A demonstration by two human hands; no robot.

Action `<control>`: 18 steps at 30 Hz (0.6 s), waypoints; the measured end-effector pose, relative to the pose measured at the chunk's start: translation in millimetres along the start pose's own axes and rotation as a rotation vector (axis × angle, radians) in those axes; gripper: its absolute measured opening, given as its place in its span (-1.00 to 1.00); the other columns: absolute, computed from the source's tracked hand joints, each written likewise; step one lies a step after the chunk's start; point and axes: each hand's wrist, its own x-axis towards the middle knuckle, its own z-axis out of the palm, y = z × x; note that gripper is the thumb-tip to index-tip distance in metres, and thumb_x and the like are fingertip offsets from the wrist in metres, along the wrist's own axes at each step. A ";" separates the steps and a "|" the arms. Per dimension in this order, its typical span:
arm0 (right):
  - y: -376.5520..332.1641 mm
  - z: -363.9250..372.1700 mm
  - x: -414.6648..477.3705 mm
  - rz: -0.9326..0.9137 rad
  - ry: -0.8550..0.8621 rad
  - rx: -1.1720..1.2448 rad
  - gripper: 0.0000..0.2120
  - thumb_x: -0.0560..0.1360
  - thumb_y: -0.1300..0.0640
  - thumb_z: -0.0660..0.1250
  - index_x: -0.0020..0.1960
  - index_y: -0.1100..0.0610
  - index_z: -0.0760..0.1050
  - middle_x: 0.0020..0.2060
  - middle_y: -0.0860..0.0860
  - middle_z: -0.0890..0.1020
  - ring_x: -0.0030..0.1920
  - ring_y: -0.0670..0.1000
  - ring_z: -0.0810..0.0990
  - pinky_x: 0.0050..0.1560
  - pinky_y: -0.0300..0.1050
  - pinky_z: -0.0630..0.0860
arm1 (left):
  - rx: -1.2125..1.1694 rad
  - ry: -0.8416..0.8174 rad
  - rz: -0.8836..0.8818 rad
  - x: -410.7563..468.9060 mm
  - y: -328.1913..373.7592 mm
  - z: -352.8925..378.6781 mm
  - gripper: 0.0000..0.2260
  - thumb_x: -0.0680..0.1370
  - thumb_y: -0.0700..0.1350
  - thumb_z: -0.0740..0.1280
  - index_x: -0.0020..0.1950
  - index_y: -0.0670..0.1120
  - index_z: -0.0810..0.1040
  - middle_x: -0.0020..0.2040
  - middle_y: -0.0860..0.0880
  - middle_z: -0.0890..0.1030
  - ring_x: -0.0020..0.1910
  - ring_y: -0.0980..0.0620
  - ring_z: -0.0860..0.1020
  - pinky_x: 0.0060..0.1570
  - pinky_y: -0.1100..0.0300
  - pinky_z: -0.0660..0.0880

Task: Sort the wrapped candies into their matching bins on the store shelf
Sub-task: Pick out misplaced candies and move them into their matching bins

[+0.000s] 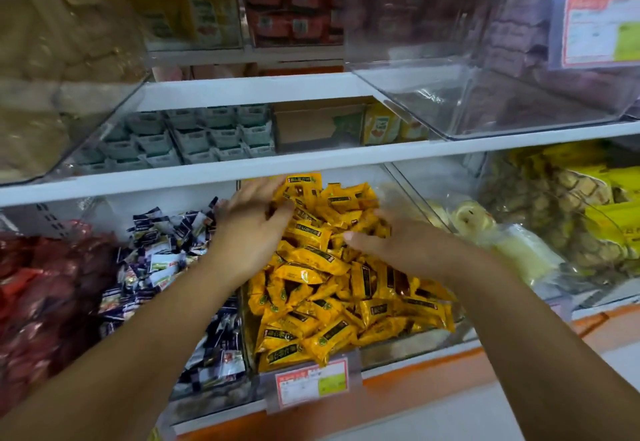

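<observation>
A clear bin (408, 347) in the middle of the lower shelf is heaped with yellow wrapped candies (332, 288). My left hand (249, 229) rests on the far left of the heap, fingers spread and pressing among the wrappers. My right hand (398, 243) lies palm down on the right side of the heap, fingers apart and pointing left. Neither hand visibly grips a candy. To the left, a neighbouring bin holds dark blue and white wrapped candies (162, 260). Further left sits a pile of red wrapped candies (45, 284).
A price tag (311, 383) hangs on the yellow bin's front. Pale packets (512, 250) and yellow waffle-pattern packs (571, 205) fill the bins on the right. A white shelf board (311, 160) runs just above my hands, with boxed goods and clear bins higher up.
</observation>
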 end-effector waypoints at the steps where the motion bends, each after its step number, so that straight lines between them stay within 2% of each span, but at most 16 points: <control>1: 1.9 5.5 -3.5 0.034 -0.015 -0.002 -0.06 0.33 -0.47 0.26 0.55 -0.12 -0.02 0.54 -0.02 0.15 0.47 0.08 0.25 0.39 0.00 0.27 | 0.069 -0.052 0.054 -10.2 1.2 -0.9 -0.42 0.51 0.33 0.07 0.51 0.20 0.18 0.57 0.07 0.08 0.54 0.00 0.05 0.48 -0.12 0.02; 3: 5.4 18.9 -0.2 0.063 -0.034 -0.029 0.12 0.21 -0.54 0.29 0.55 -0.15 -0.18 0.54 0.00 0.13 0.48 0.11 0.24 0.39 0.04 0.29 | 0.189 -0.179 0.109 -32.1 4.4 -2.6 -0.21 0.30 0.55 -0.05 0.50 0.33 0.02 0.56 0.15 -0.15 0.54 0.03 -0.22 0.49 -0.14 -0.16; 5: 6.9 32.6 7.3 0.065 -0.013 -0.004 0.14 0.22 -0.50 0.32 0.54 -0.18 -0.27 0.54 0.06 0.11 0.48 0.14 0.23 0.38 0.04 0.28 | 0.350 -0.310 0.152 -49.6 7.2 -2.6 -0.09 0.16 0.65 -0.07 0.46 0.41 -0.19 0.52 0.18 -0.33 0.49 0.06 -0.39 0.47 -0.11 -0.30; 8: 6.4 42.5 20.5 0.051 0.054 0.128 0.09 0.27 -0.36 0.44 0.53 -0.19 -0.20 0.51 0.10 0.10 0.47 0.14 0.23 0.36 0.01 0.26 | 0.515 -0.370 0.223 -59.5 8.0 -0.8 -0.01 0.13 0.66 0.07 0.43 0.41 -0.32 0.48 0.15 -0.47 0.43 0.05 -0.51 0.42 -0.16 -0.40; 12: 9.2 41.0 35.6 0.031 0.123 0.234 -0.08 0.31 -0.09 0.54 0.48 -0.22 0.04 0.44 0.11 0.14 0.43 0.15 0.24 0.36 0.01 0.28 | 0.643 -0.328 0.257 -56.1 8.1 9.0 -0.03 0.18 0.62 0.13 0.48 0.36 -0.19 0.50 0.13 -0.44 0.46 -0.01 -0.47 0.40 -0.28 -0.34; 14: 11.7 39.1 41.8 -0.004 0.159 0.254 -0.14 0.28 -0.02 0.57 0.43 -0.22 0.16 0.41 0.10 0.24 0.42 0.12 0.27 0.39 0.04 0.31 | 0.691 -0.299 0.263 -53.6 9.1 12.7 -0.08 0.24 0.58 0.17 0.48 0.35 -0.15 0.52 0.12 -0.38 0.49 -0.05 -0.39 0.41 -0.31 -0.29; 16: 16.6 37.6 50.7 -0.045 0.190 0.329 -0.21 0.20 0.00 0.58 0.32 -0.25 0.30 0.30 0.07 0.42 0.31 0.11 0.42 0.28 0.09 0.45 | 0.744 -0.257 0.276 -48.2 8.2 15.7 -0.12 0.30 0.52 0.22 0.48 0.35 -0.16 0.54 0.10 -0.32 0.52 -0.09 -0.31 0.42 -0.32 -0.22; 18: 17.2 35.5 56.9 -0.075 0.198 0.439 -0.34 0.20 0.08 0.57 0.20 -0.25 0.40 0.17 0.05 0.56 0.12 0.06 0.57 0.11 0.08 0.58 | 0.742 -0.238 0.265 -41.4 5.9 13.9 -0.14 0.32 0.49 0.24 0.48 0.36 -0.15 0.55 0.09 -0.28 0.54 -0.10 -0.24 0.44 -0.30 -0.18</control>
